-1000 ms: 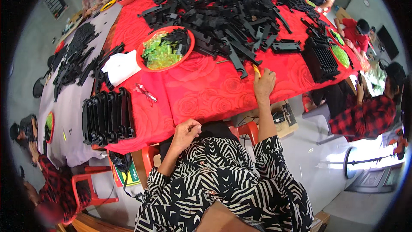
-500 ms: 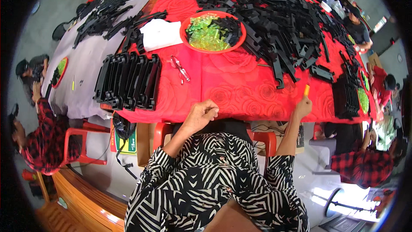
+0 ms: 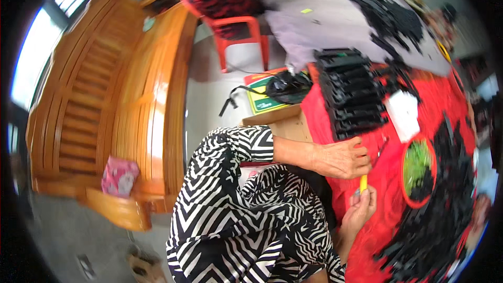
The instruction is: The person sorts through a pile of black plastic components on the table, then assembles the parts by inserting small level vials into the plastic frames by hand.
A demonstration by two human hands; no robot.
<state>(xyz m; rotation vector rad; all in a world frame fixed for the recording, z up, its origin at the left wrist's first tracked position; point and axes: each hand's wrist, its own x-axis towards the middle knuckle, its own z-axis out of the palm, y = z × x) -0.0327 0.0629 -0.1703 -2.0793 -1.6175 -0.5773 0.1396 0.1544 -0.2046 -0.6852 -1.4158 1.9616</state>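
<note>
While gripped, yellow tool (image 3: 363, 183) in right hand (image 3: 360, 210)

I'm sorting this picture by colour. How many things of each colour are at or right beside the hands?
Yellow: 1, the yellow tool in the right hand
Red-rimmed: 1, the round tray
White: 1, the white sheet
Total: 3

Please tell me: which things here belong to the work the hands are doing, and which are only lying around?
In use:
- right hand gripping a small yellow tool
- left hand resting on the red tablecloth, beside the tool
- stack of black parts just past the left hand

Lying about:
- red bowl
- white sheet
- wooden bench
- pink bag
- red plastic chair
</note>
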